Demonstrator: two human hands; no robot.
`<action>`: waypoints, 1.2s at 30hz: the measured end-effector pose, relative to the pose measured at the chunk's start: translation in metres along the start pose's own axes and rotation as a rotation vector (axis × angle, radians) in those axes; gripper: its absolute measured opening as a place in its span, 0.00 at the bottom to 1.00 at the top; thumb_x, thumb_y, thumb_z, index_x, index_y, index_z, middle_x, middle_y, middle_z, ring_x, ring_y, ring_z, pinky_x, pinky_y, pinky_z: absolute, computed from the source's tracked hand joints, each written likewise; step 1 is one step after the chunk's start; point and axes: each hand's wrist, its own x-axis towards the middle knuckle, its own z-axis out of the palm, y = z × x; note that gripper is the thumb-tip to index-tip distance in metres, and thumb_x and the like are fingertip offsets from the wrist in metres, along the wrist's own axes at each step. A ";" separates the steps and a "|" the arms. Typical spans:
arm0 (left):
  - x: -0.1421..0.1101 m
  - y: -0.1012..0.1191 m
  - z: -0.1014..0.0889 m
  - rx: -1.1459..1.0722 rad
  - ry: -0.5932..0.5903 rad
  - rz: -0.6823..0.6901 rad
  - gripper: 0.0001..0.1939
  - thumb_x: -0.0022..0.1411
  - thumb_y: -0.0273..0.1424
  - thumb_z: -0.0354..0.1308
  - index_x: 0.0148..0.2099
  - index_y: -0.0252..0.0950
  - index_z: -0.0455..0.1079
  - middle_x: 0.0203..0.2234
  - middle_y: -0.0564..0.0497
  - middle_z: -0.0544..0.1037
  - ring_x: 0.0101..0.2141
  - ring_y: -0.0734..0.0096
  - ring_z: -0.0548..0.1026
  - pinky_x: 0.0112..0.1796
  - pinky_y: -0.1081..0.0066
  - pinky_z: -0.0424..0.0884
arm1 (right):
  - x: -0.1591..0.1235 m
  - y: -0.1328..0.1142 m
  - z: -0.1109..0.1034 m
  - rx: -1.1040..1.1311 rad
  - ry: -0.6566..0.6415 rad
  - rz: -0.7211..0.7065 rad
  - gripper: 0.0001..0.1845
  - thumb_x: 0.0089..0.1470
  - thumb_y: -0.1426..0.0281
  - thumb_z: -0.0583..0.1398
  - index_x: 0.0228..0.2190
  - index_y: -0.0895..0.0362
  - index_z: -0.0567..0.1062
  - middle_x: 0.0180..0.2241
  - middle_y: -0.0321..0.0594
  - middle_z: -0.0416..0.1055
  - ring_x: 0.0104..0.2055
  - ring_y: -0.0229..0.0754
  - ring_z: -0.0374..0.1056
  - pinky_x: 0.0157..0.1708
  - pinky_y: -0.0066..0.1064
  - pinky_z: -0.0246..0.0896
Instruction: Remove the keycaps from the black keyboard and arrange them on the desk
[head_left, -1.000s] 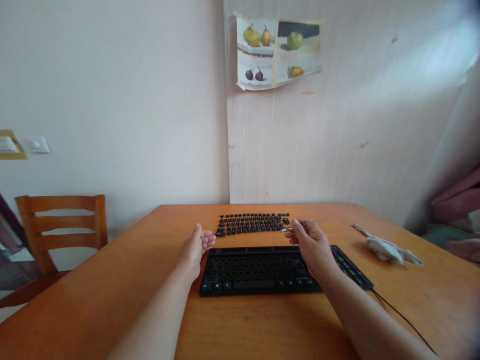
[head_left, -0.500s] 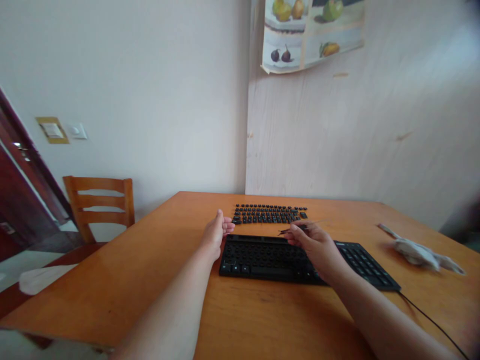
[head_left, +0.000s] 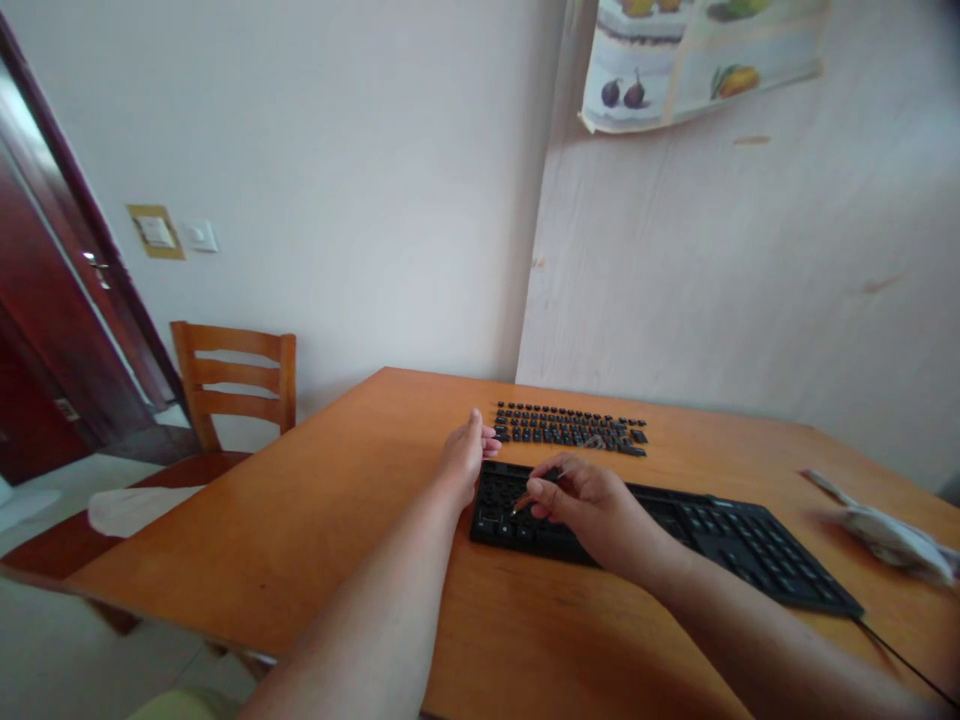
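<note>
The black keyboard (head_left: 720, 545) lies on the wooden table with many keycaps off its main section; the number pad and part of the bottom row still carry caps. My left hand (head_left: 466, 450) rests at its upper left corner, thumb up and fingers stretched, holding nothing. Over the left half of the keyboard, my right hand (head_left: 574, 495) pinches a slim dark tool (head_left: 523, 500), apparently a wire keycap puller. Its tip points down at the lower left keys; fingers hide part of it. Behind the keyboard, loose black keycaps (head_left: 559, 430) sit in rows.
A crumpled pale cloth-like bundle (head_left: 885, 535) lies on the table (head_left: 352, 510) at the right. The keyboard cable (head_left: 904, 660) runs off to the lower right. A wooden chair (head_left: 236, 375) stands left of the table, with something white on its seat.
My right hand has moved left and down with the tool, from above the keyboard's middle to its lower left keys. The view has turned slightly left. My left hand stays at the corner.
</note>
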 end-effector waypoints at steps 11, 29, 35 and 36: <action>0.002 -0.002 0.005 -0.001 0.000 -0.003 0.33 0.59 0.60 0.44 0.31 0.34 0.70 0.23 0.43 0.77 0.25 0.66 0.73 0.32 0.67 0.68 | 0.009 -0.014 0.030 -0.296 -0.091 -0.114 0.07 0.56 0.66 0.59 0.34 0.55 0.76 0.25 0.34 0.73 0.26 0.37 0.66 0.25 0.27 0.57; 0.000 -0.003 0.009 0.036 0.035 0.022 0.31 0.58 0.59 0.46 0.29 0.35 0.69 0.21 0.44 0.76 0.24 0.67 0.72 0.31 0.67 0.68 | 0.010 -0.007 0.038 -0.453 -0.064 -0.155 0.04 0.57 0.67 0.58 0.34 0.53 0.73 0.27 0.35 0.74 0.26 0.39 0.68 0.27 0.29 0.56; 0.002 -0.005 0.010 0.042 0.035 0.033 0.31 0.58 0.59 0.47 0.29 0.35 0.69 0.21 0.44 0.76 0.24 0.66 0.73 0.31 0.67 0.68 | 0.008 -0.002 0.041 -0.524 -0.041 -0.125 0.05 0.58 0.65 0.58 0.35 0.53 0.72 0.28 0.36 0.75 0.28 0.41 0.69 0.28 0.30 0.55; 0.002 -0.006 0.010 0.045 0.035 0.034 0.31 0.58 0.59 0.47 0.29 0.35 0.69 0.21 0.44 0.76 0.24 0.66 0.73 0.31 0.67 0.68 | 0.008 -0.001 0.041 -0.529 -0.035 -0.120 0.06 0.58 0.65 0.57 0.36 0.53 0.72 0.28 0.36 0.75 0.28 0.41 0.69 0.28 0.30 0.55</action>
